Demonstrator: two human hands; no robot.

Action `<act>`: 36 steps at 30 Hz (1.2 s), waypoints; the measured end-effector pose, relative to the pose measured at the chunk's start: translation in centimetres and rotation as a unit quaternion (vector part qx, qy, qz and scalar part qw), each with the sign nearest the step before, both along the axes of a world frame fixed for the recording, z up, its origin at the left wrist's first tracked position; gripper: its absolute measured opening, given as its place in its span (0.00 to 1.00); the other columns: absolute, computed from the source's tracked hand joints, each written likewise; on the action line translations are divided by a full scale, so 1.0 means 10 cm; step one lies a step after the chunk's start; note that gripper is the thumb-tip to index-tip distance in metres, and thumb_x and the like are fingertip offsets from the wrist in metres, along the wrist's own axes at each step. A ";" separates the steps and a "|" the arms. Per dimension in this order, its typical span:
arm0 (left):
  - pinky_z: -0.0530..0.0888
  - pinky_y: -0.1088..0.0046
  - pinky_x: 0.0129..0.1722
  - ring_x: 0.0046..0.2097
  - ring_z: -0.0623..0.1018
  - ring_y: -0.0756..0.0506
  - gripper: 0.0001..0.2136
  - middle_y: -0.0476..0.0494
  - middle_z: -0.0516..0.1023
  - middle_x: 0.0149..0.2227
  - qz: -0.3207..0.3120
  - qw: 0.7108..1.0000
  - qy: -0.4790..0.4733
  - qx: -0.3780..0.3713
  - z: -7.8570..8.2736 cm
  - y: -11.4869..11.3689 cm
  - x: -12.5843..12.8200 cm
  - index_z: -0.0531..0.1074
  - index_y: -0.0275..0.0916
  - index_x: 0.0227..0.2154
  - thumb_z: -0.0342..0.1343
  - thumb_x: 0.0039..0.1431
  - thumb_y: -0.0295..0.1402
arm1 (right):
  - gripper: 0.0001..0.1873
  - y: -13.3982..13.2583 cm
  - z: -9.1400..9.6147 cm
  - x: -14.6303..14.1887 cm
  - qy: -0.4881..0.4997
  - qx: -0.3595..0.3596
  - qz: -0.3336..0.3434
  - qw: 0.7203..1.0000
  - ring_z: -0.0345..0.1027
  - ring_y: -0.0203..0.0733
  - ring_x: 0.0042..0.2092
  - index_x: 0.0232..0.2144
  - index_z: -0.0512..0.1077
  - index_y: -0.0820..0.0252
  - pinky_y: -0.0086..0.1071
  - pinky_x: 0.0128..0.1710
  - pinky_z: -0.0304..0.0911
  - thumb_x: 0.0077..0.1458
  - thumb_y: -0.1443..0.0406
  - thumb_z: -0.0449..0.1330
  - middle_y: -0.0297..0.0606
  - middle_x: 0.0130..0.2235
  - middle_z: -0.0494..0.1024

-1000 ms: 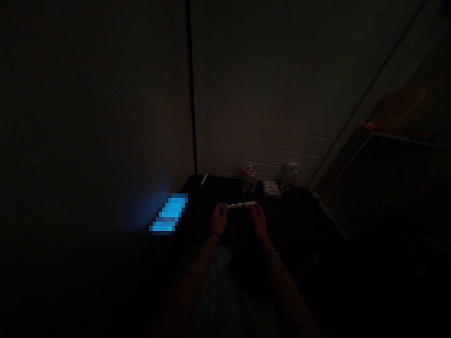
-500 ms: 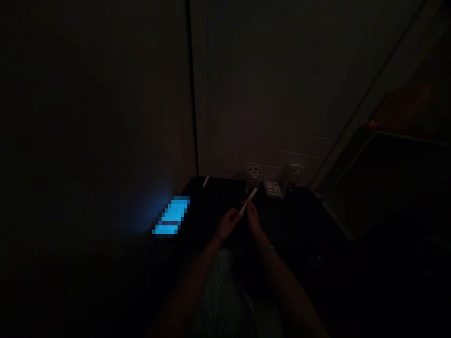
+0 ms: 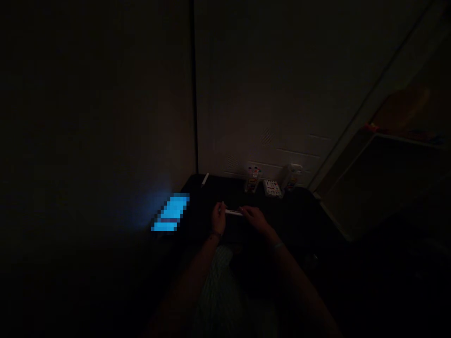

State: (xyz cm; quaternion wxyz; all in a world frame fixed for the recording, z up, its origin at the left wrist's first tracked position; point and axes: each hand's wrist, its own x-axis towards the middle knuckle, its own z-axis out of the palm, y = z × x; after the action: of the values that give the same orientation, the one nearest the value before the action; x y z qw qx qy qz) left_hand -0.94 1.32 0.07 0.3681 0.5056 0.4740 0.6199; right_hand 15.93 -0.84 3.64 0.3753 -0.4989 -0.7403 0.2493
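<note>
The room is very dark. My left hand (image 3: 219, 218) and my right hand (image 3: 254, 218) are held close together over a dark surface (image 3: 299, 211). Between them lies a thin white marker (image 3: 233, 212), level, with a hand at each end. My right hand grips most of its right part, and my left fingers pinch its left end. Whether a cap is on it cannot be made out.
A glowing blue screen (image 3: 170, 214) lies left of my hands. A second white pen (image 3: 205, 179) rests near the wall. Small marker packs (image 3: 252, 180) and a printed card (image 3: 272, 188) stand at the back. A dark box or bin (image 3: 380, 183) is on the right.
The marker was level, then tilted up in my right hand, and is level again between both hands, with less of it showing.
</note>
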 end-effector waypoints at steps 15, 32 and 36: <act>0.71 0.74 0.35 0.33 0.74 0.50 0.15 0.46 0.73 0.34 0.003 0.998 -0.063 -0.005 -0.11 0.10 0.01 0.68 0.38 0.36 0.51 0.54 0.45 | 0.19 -0.18 -0.35 -0.02 0.237 0.019 -0.171 0.956 0.63 0.36 0.32 0.39 0.71 0.57 0.27 0.32 0.59 0.56 0.52 0.48 0.33 0.31 0.72; 0.67 0.76 0.30 0.28 0.70 0.51 0.15 0.51 0.70 0.26 0.011 1.000 -0.013 -0.011 -0.04 0.04 -0.03 0.69 0.39 0.30 0.50 0.54 0.47 | 0.21 -0.13 -0.34 0.01 0.230 0.014 -0.204 0.952 0.61 0.34 0.27 0.25 0.67 0.58 0.26 0.28 0.56 0.57 0.49 0.46 0.31 0.24 0.68; 0.63 0.77 0.27 0.25 0.64 0.52 0.17 0.53 0.62 0.20 0.013 1.000 0.028 -0.002 0.02 -0.01 -0.04 0.64 0.39 0.22 0.47 0.56 0.47 | 0.22 -0.16 -0.32 0.00 0.216 0.015 -0.229 0.949 0.57 0.33 0.25 0.23 0.65 0.58 0.26 0.25 0.52 0.56 0.49 0.46 0.29 0.22 0.64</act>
State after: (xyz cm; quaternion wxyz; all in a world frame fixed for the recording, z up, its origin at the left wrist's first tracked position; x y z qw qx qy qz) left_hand -1.32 1.27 0.22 0.3474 0.5161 0.4919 0.6091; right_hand 15.91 -2.42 0.41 0.5810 -0.5831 -0.5111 0.2475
